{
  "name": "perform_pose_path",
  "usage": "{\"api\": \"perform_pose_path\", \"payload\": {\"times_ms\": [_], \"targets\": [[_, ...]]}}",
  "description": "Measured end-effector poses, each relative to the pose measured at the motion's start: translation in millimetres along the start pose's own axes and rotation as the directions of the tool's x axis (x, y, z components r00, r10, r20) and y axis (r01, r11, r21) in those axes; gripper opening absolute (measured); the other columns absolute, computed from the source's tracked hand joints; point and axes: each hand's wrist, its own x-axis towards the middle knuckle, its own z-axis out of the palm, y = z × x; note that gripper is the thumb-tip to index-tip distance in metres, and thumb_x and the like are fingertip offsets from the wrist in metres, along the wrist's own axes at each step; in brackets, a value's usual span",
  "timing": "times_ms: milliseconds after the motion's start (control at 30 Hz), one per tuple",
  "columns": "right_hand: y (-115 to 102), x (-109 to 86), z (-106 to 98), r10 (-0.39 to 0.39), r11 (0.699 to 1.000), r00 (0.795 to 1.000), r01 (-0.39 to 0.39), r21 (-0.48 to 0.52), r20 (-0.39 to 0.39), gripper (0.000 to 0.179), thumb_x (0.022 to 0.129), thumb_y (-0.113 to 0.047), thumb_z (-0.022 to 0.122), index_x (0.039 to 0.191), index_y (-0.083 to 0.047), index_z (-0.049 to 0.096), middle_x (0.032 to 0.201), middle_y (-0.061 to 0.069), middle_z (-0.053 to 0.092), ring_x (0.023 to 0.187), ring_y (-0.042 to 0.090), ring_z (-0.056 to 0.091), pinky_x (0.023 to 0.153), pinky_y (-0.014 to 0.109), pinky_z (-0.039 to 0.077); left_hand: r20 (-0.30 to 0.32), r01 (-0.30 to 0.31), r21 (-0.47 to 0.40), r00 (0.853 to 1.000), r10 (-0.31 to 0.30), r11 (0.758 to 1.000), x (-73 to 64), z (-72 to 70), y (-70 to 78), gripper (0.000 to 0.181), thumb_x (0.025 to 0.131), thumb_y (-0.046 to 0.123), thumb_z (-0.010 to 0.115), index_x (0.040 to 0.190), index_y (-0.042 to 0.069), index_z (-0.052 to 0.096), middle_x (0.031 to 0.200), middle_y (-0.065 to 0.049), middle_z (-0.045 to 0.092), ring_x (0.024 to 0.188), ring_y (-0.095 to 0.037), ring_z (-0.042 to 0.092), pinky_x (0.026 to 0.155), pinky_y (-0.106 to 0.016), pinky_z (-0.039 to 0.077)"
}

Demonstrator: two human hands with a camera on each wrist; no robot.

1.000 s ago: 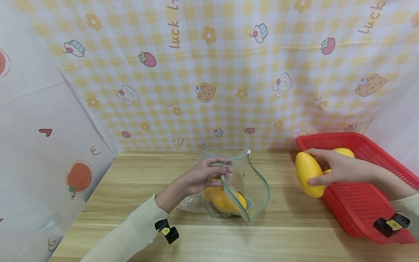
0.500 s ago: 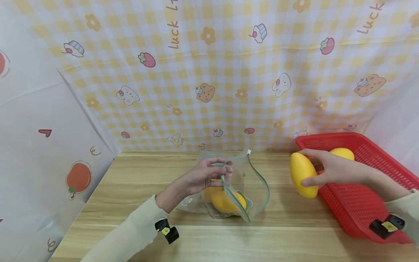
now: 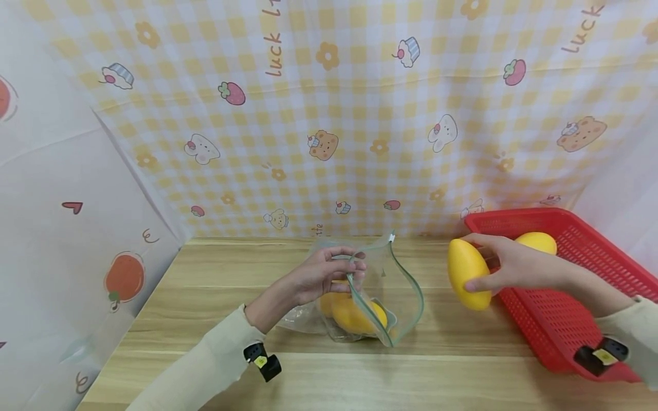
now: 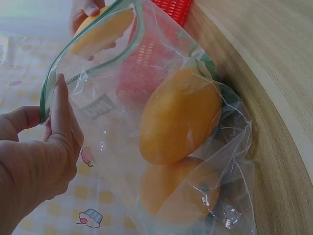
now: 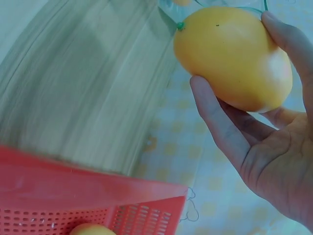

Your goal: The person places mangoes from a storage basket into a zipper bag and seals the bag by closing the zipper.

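Note:
My left hand [image 3: 321, 278] pinches the green-edged mouth of a clear zip bag [image 3: 406, 311], keeping it spread. Two yellow mangoes show through the plastic in the left wrist view, an upper mango [image 4: 181, 115] and a lower mango [image 4: 178, 193]. To the right of the bag, my right hand [image 3: 514, 265] grips another yellow mango [image 3: 466, 274] between thumb and fingers. That mango has a small green stem tip in the right wrist view. It is held up beside the basket's left wall, apart from the bag's mouth.
A red perforated basket [image 3: 545, 337] stands on the right of the wooden table [image 3: 426, 377], with a yellow mango [image 3: 538, 242] inside. A white slider [image 3: 392, 237] sits at the top of the bag's zip. Behind hangs a yellow checked cloth [image 3: 354, 114].
My right hand has moved left with the mango, away from the basket and toward the bag. The left hand and the bag have stayed in place.

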Motion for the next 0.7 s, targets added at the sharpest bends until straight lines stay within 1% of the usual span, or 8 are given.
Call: {"api": "perform_pose_path", "payload": {"times_ms": [100,367,467,633,700], "targets": [[-2,1.8,2,0.009,1.000,1.000,-0.009,-0.013,-0.021,0.074,0.086,-0.023,0.084,0.143,-0.002,0.042,0.110,0.013,0.062,0.098,0.032,0.063,0.076,0.037,0.060,-0.003,0.002,-0.004,1.000,-0.002,1.000,0.2,0.1,0.2,0.030,0.102,-0.004,0.055,0.131,-0.003,0.050,0.111,-0.011,0.068,0.097,-0.020,0.069,0.084,-0.041,0.061],[-7,5.8,7,0.049,0.996,0.998,-0.046,0.081,-0.027,0.075,0.086,-0.019,0.084,0.145,-0.001,0.040,0.112,0.018,0.060,0.094,0.034,0.063,0.066,0.047,0.062,-0.003,0.003,-0.002,1.000,-0.003,1.000,0.7,0.1,-0.4,0.032,0.101,-0.005,0.055,0.133,-0.004,0.050,0.111,-0.011,0.068,0.097,-0.019,0.069,0.083,-0.040,0.061],[-9,7.7,9,0.043,0.993,0.999,-0.040,0.109,-0.025,0.073,0.087,-0.018,0.083,0.144,-0.001,0.040,0.111,0.018,0.061,0.093,0.034,0.064,0.065,0.049,0.062,-0.001,0.001,0.001,1.000,-0.001,1.000,0.5,0.4,-0.4,0.032,0.101,-0.005,0.055,0.133,-0.004,0.051,0.112,-0.011,0.068,0.097,-0.019,0.069,0.083,-0.039,0.061],[-12,12.0,14,0.020,0.990,1.000,-0.017,0.142,-0.020,0.071,0.087,-0.015,0.082,0.143,0.000,0.041,0.107,0.018,0.062,0.090,0.034,0.064,0.063,0.048,0.062,-0.001,0.000,0.002,1.000,0.000,1.000,0.0,0.8,-0.4,0.032,0.101,-0.005,0.055,0.133,-0.005,0.051,0.114,-0.011,0.067,0.097,-0.019,0.069,0.083,-0.039,0.061],[-14,13.5,17,0.022,0.989,1.000,-0.019,0.144,-0.019,0.070,0.088,-0.015,0.082,0.142,0.000,0.041,0.107,0.018,0.062,0.090,0.034,0.064,0.063,0.047,0.062,-0.006,0.002,0.000,1.000,-0.002,1.000,0.1,0.8,-0.5,0.032,0.101,-0.005,0.055,0.133,-0.004,0.051,0.116,-0.012,0.066,0.097,-0.019,0.069,0.082,-0.039,0.061]]}}
